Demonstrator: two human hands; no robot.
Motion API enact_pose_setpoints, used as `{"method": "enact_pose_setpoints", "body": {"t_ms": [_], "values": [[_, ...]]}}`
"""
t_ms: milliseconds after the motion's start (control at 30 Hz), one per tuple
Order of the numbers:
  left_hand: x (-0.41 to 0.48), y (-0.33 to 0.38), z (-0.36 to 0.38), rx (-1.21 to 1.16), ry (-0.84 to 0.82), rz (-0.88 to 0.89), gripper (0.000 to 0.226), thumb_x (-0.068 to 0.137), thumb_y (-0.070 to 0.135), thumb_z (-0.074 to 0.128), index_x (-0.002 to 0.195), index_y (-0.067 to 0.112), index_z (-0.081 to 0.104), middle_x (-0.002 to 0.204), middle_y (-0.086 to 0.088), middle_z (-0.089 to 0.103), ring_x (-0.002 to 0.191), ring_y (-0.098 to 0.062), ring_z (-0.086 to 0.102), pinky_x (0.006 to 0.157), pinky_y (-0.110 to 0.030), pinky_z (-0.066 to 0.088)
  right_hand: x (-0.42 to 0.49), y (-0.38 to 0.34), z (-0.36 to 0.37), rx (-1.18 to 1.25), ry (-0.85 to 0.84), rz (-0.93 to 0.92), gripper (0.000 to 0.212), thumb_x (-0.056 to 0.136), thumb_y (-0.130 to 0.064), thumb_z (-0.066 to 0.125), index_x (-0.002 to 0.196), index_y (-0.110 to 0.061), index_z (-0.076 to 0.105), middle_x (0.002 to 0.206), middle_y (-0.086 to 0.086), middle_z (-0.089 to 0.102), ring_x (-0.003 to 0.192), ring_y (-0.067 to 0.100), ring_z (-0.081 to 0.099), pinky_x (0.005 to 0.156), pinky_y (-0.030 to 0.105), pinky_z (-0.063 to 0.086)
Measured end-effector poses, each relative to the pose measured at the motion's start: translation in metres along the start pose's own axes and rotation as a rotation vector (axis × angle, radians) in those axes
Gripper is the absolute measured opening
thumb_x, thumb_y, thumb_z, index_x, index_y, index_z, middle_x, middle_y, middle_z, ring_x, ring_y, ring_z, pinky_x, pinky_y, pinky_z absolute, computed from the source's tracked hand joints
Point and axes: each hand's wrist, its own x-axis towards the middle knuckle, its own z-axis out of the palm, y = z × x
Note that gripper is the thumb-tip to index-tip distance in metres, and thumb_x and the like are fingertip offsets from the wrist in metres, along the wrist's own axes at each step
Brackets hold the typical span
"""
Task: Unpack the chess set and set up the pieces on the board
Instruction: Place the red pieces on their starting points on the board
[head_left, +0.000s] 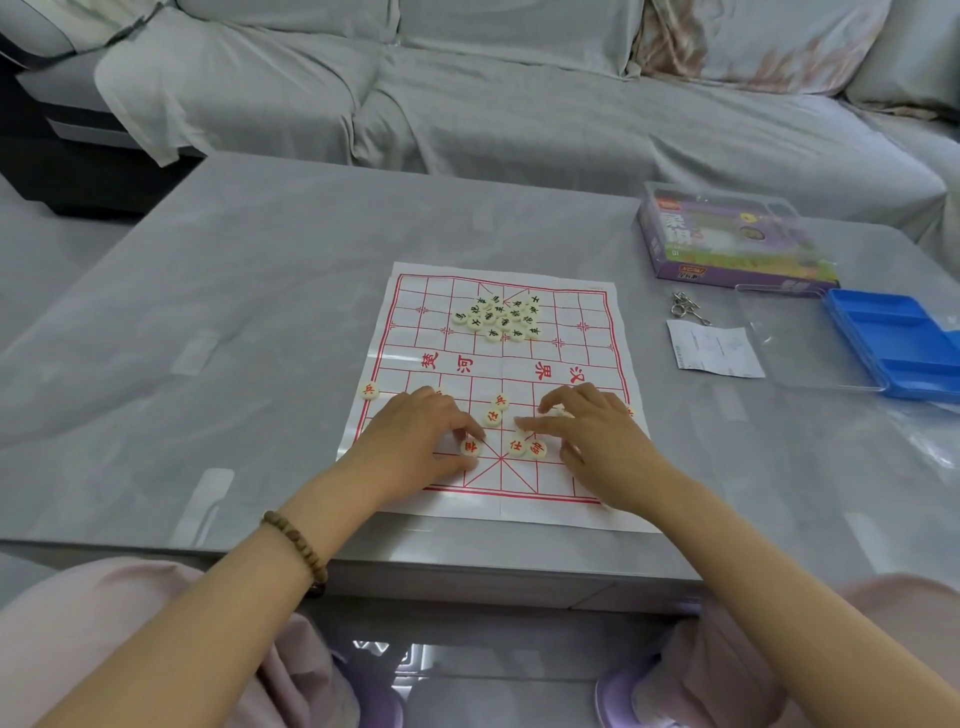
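Home living room: covered sofa (467, 104), coffee table (234, 338)

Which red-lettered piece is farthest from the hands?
The lone piece at the board's left edge; the other red ones sit between or under the left hand and right hand.

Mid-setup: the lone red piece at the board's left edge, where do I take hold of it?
Pinch the lone red piece by its rim, on opposite sides, coming straight down from above. It is a low disc lying flat at the edge of the paper board, with nothing crowding it.
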Motion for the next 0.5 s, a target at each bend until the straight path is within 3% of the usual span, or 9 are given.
{"method": "enact_pose_setpoints", "body": {"t_ms": [100, 167, 233, 400, 500], "values": [[-0.003, -0.005, 0.001, -0.021, -0.013, 0.005, 0.031, 0.087, 0.043, 0.059, 0.118, 0.037, 0.060, 0.116, 0.012, 0.057, 0.103, -0.007, 0.043, 0.088, -0.024, 0.036, -0.013, 0.004, 0.006, -0.028, 0.092, 0.008, 0.040, 0.089, -0.016, 0.059, 0.128, -0.028, 0.056, 0.125, -0.003, 0.055, 0.121, 0.023, 0.045, 0.105, 0.038, 0.033], [-0.006, -0.007, 0.000, -0.026, -0.013, 0.010, 0.028, 0.087, 0.042, 0.059, 0.114, 0.035, 0.062, 0.112, 0.012, 0.059, 0.102, -0.007, 0.044, 0.087, -0.023, 0.036, -0.024, 0.009, 0.011, -0.082, 0.168, 0.008, 0.042, 0.071, -0.013, 0.078, 0.112, -0.022, 0.068, 0.104, -0.001, 0.066, 0.101, 0.025, 0.060, 0.088, 0.040, 0.049], [-0.010, -0.008, -0.002, -0.027, 0.001, 0.008, 0.027, 0.086, 0.043, 0.060, 0.111, 0.032, 0.062, 0.108, 0.014, 0.058, 0.101, -0.006, 0.044, 0.088, -0.023, 0.037, -0.032, 0.014, 0.015, -0.103, 0.216, 0.021, 0.044, 0.060, -0.015, 0.085, 0.102, -0.021, 0.072, 0.092, -0.003, 0.068, 0.087, 0.023, 0.065, 0.077, 0.038, 0.053], [-0.024, -0.021, -0.012, -0.142, 0.136, -0.068, 0.021, 0.082, 0.040, 0.066, 0.100, 0.036, 0.057, 0.107, 0.015, 0.057, 0.098, -0.005, 0.049, 0.087, -0.021, 0.039, -0.032, 0.012, 0.016, -0.056, 0.244, 0.031, 0.033, 0.069, -0.017, 0.080, 0.100, -0.023, 0.070, 0.101, -0.003, 0.067, 0.095, 0.023, 0.063, 0.084, 0.039, 0.049], [-0.035, -0.025, -0.016, -0.176, 0.171, -0.097, 0.029, 0.082, 0.038, 0.066, 0.110, 0.035, 0.058, 0.105, 0.016, 0.056, 0.096, -0.005, 0.050, 0.087, -0.021, 0.041, -0.023, 0.008, 0.012, 0.005, 0.226, 0.046, 0.029, 0.083, -0.020, 0.068, 0.112, -0.022, 0.066, 0.114, -0.001, 0.064, 0.108, 0.023, 0.058, 0.097, 0.038, 0.040]]}}
